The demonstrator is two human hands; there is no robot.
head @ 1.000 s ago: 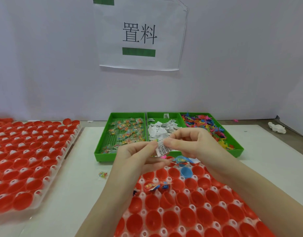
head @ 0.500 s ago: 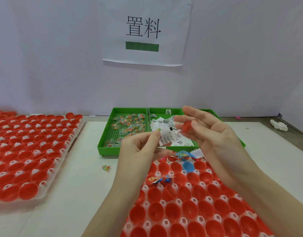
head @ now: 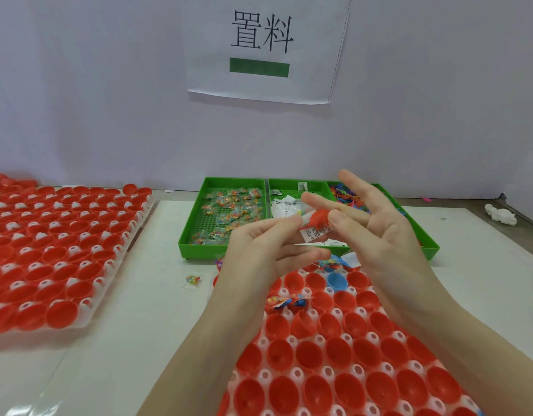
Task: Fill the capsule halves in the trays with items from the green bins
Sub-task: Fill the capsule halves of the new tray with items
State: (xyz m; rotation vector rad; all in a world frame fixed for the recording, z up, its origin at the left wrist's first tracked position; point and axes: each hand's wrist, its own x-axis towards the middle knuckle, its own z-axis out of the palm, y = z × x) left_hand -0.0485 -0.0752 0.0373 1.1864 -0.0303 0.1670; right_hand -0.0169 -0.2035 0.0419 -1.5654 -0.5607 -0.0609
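My left hand (head: 268, 244) pinches a white printed paper slip (head: 314, 234) between thumb and forefinger. My right hand (head: 379, 226) pinches a small red toy figure (head: 318, 219) against the slip, its other fingers spread straight. Both hands hover over the far edge of the near tray (head: 346, 336) of red capsule halves. A blue half (head: 336, 280) sits in that tray, and a few halves hold items (head: 289, 302). Behind stand three green bins: sweet packets (head: 229, 211), paper slips (head: 284, 202), colourful figures (head: 349, 196).
A second tray of red capsule halves (head: 49, 250) lies at the left. One stray packet (head: 193, 279) lies on the white mat between the trays. A crumpled white object (head: 499, 217) sits far right. A paper sign (head: 262, 46) hangs on the wall.
My hands parted, the left keeping the slip and the right showing the red figure; now the right hand has brought the figure back against the slip.
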